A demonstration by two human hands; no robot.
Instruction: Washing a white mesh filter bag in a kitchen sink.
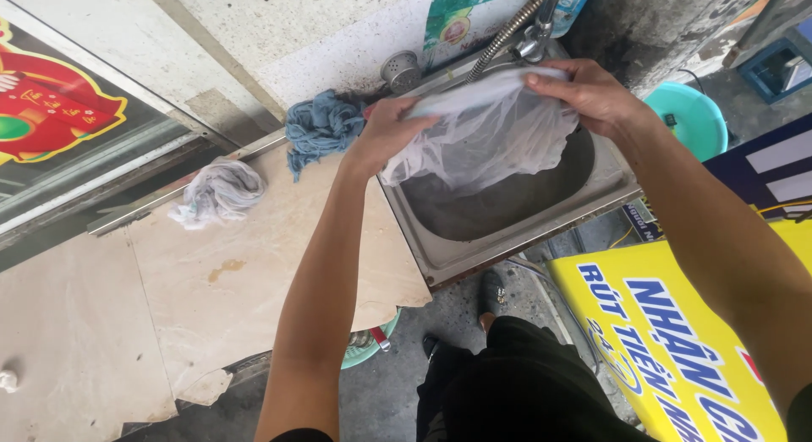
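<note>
Both my hands hold a thin, clear white plastic bag [486,133] stretched over a steel sink [516,230]. My left hand [385,129] grips the bag's left end near the sink's left rim. My right hand [588,95] pinches the bag's right end below the tap [533,40]. The bag hangs down into the basin between my hands.
A blue-grey rag [321,129] lies beside the sink on the beige countertop [220,281]. A crumpled white bag [218,191] rests further left. A small metal strainer [401,70] stands against the wall. A yellow sign [668,340] leans at lower right, and a teal basin [698,116] sits beyond it.
</note>
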